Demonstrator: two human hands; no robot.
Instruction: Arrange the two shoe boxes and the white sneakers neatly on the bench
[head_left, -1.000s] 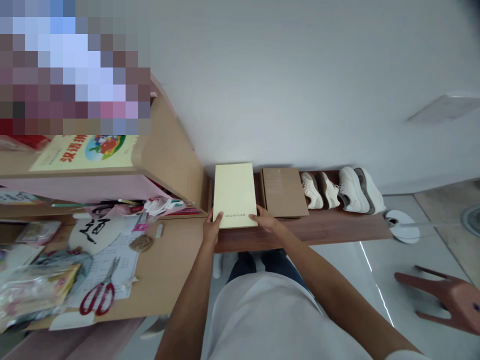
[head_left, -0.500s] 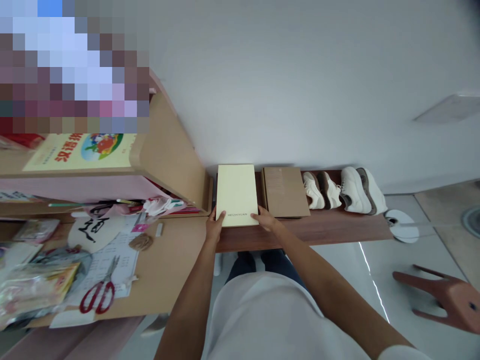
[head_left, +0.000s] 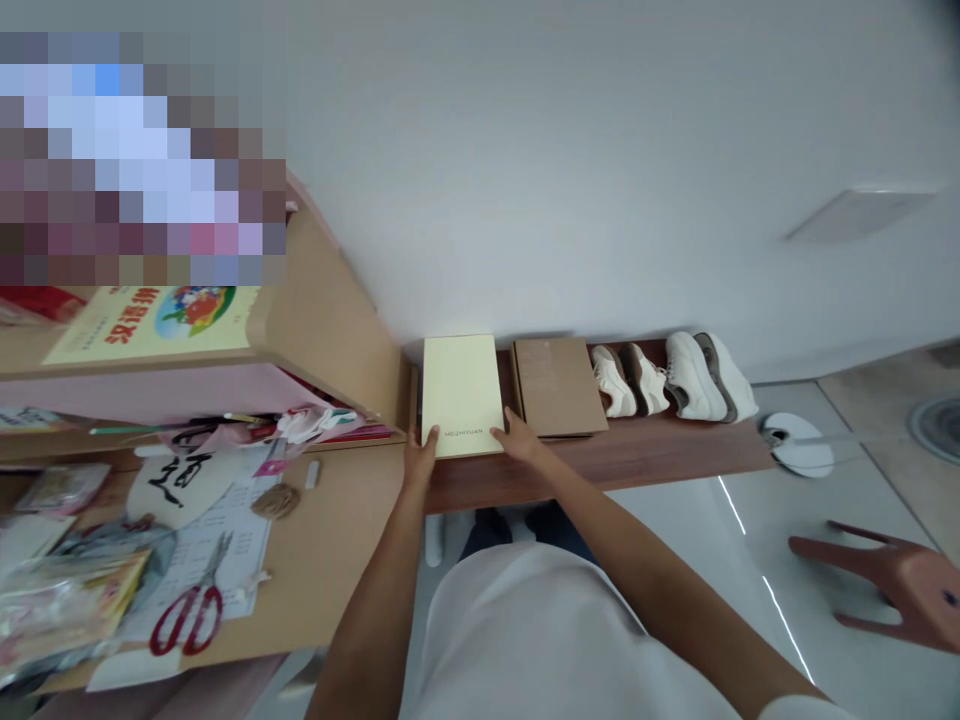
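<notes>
A pale yellow box [head_left: 461,390] marked MEIZHIYUAN lies at the left end of a dark wooden shelf [head_left: 555,472] against the wall. My left hand [head_left: 420,460] grips its near left corner, thumb on the lid. At the near right corner my right hand [head_left: 520,438] holds it the same way, fingers down its side. Immediately right of the yellow box sits a brown cardboard box [head_left: 561,388]. Farther along stand small white shoes [head_left: 615,382] and larger white sneakers [head_left: 697,378].
To the left, a desk [head_left: 315,560] carries red-handled scissors [head_left: 187,620], papers, plastic packets and a twine bundle [head_left: 274,501]. Its shelf unit [head_left: 322,300] rises close by my left hand. On the right are a reddish-brown stool [head_left: 900,590] and a white disc [head_left: 799,446] on the floor.
The view has shifted slightly, so the shelf and its things appear a little farther left. Both hands keep their hold on the yellow box, which shows no clear movement along the shelf.
</notes>
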